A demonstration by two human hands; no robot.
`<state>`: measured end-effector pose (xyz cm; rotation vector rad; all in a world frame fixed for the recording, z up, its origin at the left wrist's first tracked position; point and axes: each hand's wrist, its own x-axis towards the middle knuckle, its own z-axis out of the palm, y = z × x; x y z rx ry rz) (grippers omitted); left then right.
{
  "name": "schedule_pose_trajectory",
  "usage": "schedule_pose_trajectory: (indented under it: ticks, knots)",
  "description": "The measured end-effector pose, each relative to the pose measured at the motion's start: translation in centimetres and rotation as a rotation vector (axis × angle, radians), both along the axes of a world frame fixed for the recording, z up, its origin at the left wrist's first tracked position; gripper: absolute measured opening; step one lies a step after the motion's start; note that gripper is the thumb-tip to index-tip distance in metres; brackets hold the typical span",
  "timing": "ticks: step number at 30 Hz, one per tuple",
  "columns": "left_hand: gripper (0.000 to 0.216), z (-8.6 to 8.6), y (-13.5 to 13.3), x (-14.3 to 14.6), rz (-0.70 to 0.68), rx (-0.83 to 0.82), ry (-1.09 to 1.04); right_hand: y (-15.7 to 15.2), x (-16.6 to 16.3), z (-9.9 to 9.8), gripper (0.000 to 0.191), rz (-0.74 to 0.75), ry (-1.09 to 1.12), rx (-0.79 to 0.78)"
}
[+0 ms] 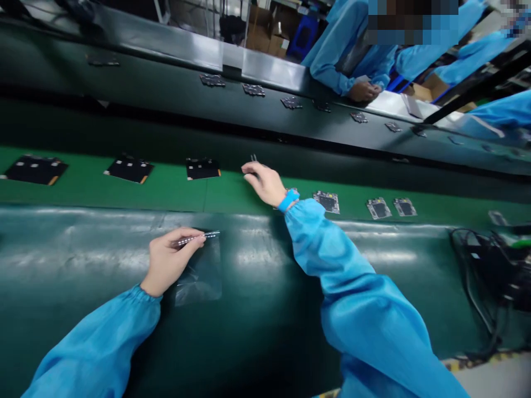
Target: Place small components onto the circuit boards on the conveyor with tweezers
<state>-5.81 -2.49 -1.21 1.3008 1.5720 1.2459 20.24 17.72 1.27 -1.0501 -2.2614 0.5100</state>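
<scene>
Head: right hand (266,185) over green conveyor (166,194)

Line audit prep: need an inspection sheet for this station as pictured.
Surface: glossy dark bench mat; green conveyor belt behind it.
Job's things: tweezers; clear film on the mat; black boards and small circuit boards on the belt.
Clutter: nothing seen.
Grippers: left hand pinches the tweezers over the film; right hand rests on a dark part on the belt, grip unclear.
Cables: black cables bunched at the right end.
Surroundings: far belt carrying small parts; co-worker's hands across the line.
</scene>
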Motion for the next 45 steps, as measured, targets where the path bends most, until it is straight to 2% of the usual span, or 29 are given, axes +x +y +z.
schedule_pose_trajectory:
  ticks: [4, 6, 8, 11, 14, 16, 18, 20, 24, 27, 29, 31, 34, 37, 41, 43, 45]
  knots:
    - [0.015, 0.1, 0.2, 0.2, -0.015, 0.019, -0.026, 3.9, -6.3, -2.1, 0.051, 0.122, -0.15, 0.0]
    - [0.012, 0.2, 0.3, 0.3, -0.02, 0.028, -0.033, 4.6, -7.5, -2.5, 0.046, 0.129, -0.154, -0.007]
    - [0.01, 0.4, 0.4, 0.4, -0.029, 0.041, -0.039, 4.3, -7.4, -2.4, 0.038, 0.124, -0.144, 0.009]
    - [0.008, 0.4, 0.5, 0.5, -0.033, 0.058, -0.067, 2.8, -5.7, -1.0, 0.039, 0.114, -0.076, 0.064]
    - [0.008, 0.4, 0.7, 0.7, -0.037, 0.066, -0.098, 1.1, -4.5, 1.7, 0.04, 0.122, 0.045, 0.155]
    - [0.009, 0.5, 0.7, 0.8, -0.04, 0.077, -0.118, 0.5, -5.0, 3.3, 0.04, 0.159, 0.068, 0.199]
    - [0.01, 0.9, 0.6, 0.8, -0.035, 0.094, -0.143, 0.3, -7.2, 4.0, 0.042, 0.205, 0.01, 0.2]
    - [0.011, 1.5, 0.4, 0.4, -0.019, 0.107, -0.16, 0.4, -10.7, 3.3, 0.043, 0.22, -0.101, 0.159]
    - [0.011, 2.1, -0.8, -1.7, 0.04, 0.087, -0.123, 0.5, -18.9, 0.0, 0.044, 0.14, -0.3, 0.08]
    - [0.013, 1.9, -1.8, -3.6, 0.137, 0.063, -0.11, 0.3, -22.2, -1.4, 0.035, 0.07, -0.343, 0.102]
    - [0.016, 1.5, -2.1, -4.4, 0.196, 0.047, -0.128, 0.3, -22.1, -1.0, 0.03, 0.051, -0.325, 0.106]
    - [0.018, 1.1, -2.1, -4.7, 0.218, 0.033, -0.15, 0.6, -21.0, 0.4, 0.03, 0.065, -0.249, 0.09]
    - [0.019, 0.8, -1.9, -4.5, 0.199, 0.035, -0.159, 1.2, -19.6, 2.8, 0.035, 0.143, -0.062, 0.083]
    - [0.019, 0.8, -1.7, -4.4, 0.182, 0.05, -0.164, 1.5, -20.7, 4.0, 0.043, 0.249, 0.016, 0.034]
    - [0.019, 0.7, -1.7, -4.5, 0.195, 0.048, -0.183, 0.6, -22.3, 3.8, 0.047, 0.335, 0.189, -0.213]
    - [0.02, 0.6, -1.8, -4.5, 0.199, 0.048, -0.18, -0.3, -20.6, 4.0, 0.049, 0.361, 0.351, -0.38]
    - [0.02, 0.6, -1.7, -4.5, 0.192, 0.045, -0.169, -1.6, -17.2, 4.6, 0.06, 0.369, 0.445, -0.552]
